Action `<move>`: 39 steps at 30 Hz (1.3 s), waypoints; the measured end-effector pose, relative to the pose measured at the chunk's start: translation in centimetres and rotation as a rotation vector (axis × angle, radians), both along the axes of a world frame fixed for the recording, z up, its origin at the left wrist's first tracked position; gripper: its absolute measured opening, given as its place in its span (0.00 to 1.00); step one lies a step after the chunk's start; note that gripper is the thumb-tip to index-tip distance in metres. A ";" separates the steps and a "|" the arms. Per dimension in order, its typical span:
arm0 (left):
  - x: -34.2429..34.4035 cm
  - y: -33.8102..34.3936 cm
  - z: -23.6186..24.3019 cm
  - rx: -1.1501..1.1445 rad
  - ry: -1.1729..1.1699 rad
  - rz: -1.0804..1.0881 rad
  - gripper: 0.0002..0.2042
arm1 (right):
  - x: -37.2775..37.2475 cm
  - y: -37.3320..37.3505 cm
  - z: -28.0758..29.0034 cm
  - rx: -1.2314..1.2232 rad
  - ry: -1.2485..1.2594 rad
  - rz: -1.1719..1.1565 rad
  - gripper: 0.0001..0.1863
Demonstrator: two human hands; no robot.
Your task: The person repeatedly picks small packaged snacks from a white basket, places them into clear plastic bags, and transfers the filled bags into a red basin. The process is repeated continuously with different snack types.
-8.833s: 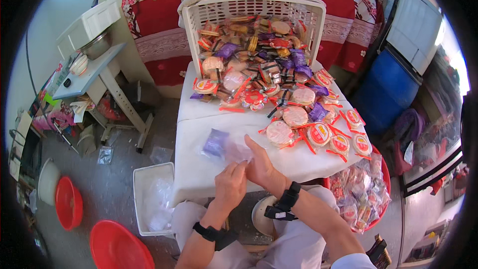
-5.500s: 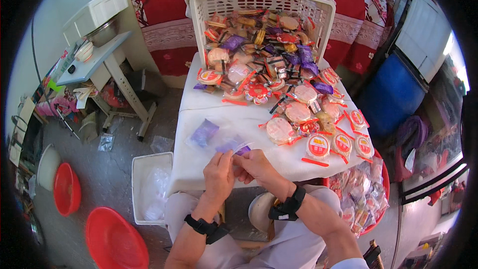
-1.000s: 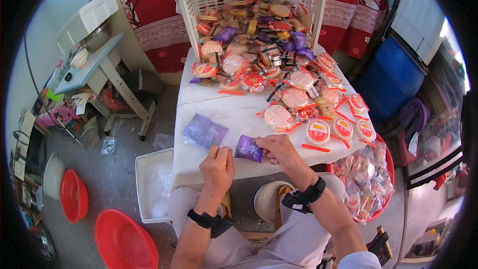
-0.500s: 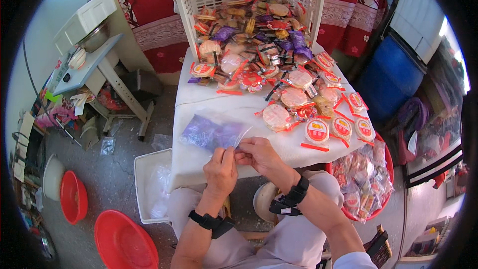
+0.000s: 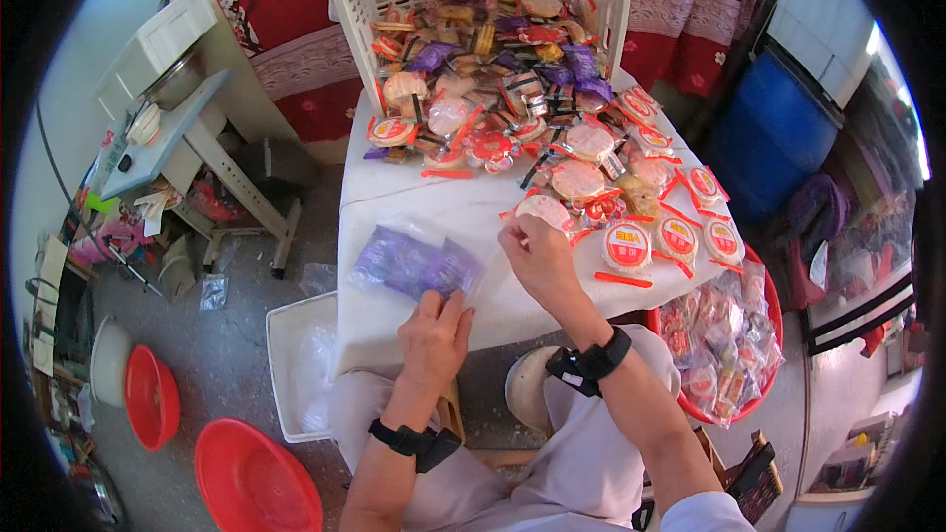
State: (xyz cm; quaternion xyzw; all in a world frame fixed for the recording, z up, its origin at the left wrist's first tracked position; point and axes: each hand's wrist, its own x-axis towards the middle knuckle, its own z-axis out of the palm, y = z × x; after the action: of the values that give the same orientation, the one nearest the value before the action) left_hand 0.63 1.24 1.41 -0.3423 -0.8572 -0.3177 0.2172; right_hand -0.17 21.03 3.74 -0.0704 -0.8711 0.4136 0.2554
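on the white-covered bench [image 5: 409, 199], the clear bag of purple packets [image 5: 409, 261] might spill if fingers of the left hand [image 5: 432, 340], pinching its near edge, slip; whether the curled right hand [image 5: 542, 258] grips anything is unclear.

Table [image 5: 394, 199]: basket [image 5: 624, 10] at far end, wrapped snacks [image 5: 450, 115] inside it and out across tabletop toward near right. Bag of packets [image 5: 409, 261] near left, left hand [image 5: 434, 340] at its near edge. Floor: bin [image 5: 277, 374] left, tub [image 5: 777, 320] right, drum [image 5: 764, 138] far right.
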 end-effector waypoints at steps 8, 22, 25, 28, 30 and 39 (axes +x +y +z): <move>0.2 -0.5 -0.2 -0.189 0.033 -0.076 0.16 | -2.5 -1.2 -3.4 0.056 -0.182 0.033 0.19; -0.3 -1.6 0.5 0.167 -0.053 -0.115 0.09 | 1.1 -0.4 -0.5 -0.851 -0.523 0.207 0.30; 0.1 -1.0 0.4 0.163 -0.005 -0.129 0.09 | 2.5 -2.1 -0.6 -1.060 -0.518 0.406 0.31; 0.6 -0.3 0.3 0.076 0.058 -0.184 0.08 | 1.8 -4.7 -0.8 -1.150 -0.386 0.358 0.25; 1.1 0.0 0.4 0.039 0.088 -0.241 0.08 | 1.5 -5.1 -0.6 -1.121 -0.341 0.223 0.20; 0.5 -0.5 1.7 0.308 0.019 -0.169 0.15 | 7.6 0.9 5.1 -0.880 -0.229 0.268 0.16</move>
State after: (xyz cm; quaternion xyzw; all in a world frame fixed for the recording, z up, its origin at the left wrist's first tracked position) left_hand 1.12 0.76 3.11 -0.3789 -0.7645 -0.4589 0.2478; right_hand 7.39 21.95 8.80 -0.1039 -0.6369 0.7624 0.0478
